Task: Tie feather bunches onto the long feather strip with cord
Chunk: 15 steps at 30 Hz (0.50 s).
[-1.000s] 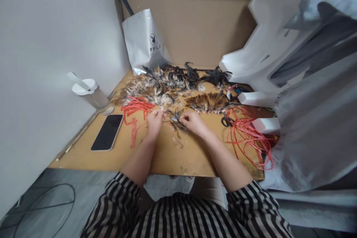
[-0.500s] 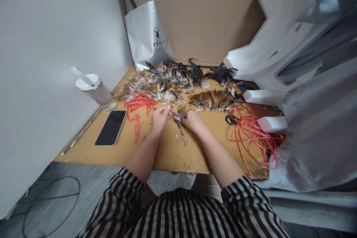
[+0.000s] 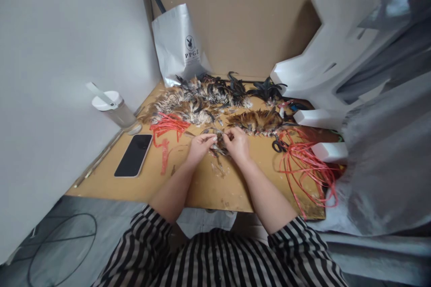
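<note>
My left hand (image 3: 200, 146) is closed in a pinch over the table, its fingertips at small brown-grey feathers (image 3: 220, 147). Facing it, my right hand (image 3: 237, 144) pinches a thin feather between thumb and fingers. The fingertips of both hands are close together, with loose feathers between and below them. Just beyond my right hand lies a row of brown feathers (image 3: 257, 121). A larger heap of mottled feathers (image 3: 191, 103) spreads behind my left hand. Red plastic strips (image 3: 170, 123) lie to its left.
A phone (image 3: 134, 155) and a lidded cup (image 3: 116, 110) are at the left. The silver bag (image 3: 177, 45) leans at the back. At the right are scissors (image 3: 279, 144), tangled red strips (image 3: 308, 166) and white foam (image 3: 316, 65). Black feathers (image 3: 267, 89) lie at the back right.
My right hand has moved slightly right and up, its fingers now pinching a thin feather. My left hand has shifted a little to the right and nearer to me.
</note>
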{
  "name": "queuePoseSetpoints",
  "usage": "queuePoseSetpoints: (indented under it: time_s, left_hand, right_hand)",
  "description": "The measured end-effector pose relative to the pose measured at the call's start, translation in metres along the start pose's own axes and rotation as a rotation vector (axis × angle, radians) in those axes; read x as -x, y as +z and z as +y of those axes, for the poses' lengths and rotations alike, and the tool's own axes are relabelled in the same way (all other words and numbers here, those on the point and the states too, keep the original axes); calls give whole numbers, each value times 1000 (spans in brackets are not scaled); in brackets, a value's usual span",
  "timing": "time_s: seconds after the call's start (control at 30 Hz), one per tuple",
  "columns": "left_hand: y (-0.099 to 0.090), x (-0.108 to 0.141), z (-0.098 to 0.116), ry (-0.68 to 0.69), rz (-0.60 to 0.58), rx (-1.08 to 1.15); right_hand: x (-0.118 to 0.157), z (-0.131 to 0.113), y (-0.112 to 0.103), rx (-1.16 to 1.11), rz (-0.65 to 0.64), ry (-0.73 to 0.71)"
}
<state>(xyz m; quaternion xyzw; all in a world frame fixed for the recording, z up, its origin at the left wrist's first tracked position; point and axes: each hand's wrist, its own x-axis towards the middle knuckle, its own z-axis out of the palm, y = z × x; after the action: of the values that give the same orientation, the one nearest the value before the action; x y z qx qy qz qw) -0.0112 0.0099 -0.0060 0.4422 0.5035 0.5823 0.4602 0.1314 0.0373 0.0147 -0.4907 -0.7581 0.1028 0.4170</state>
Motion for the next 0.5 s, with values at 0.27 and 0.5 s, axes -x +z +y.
queuePoseSetpoints:
  time_s: [0.27, 0.5]
  left_hand:
    - [4, 3, 3, 43, 87, -15]
    - [-4, -3, -1, 40, 47, 13]
  right_hand:
    - [10, -17, 9, 19, -76, -41]
    - [4, -10, 11, -533, -194, 257]
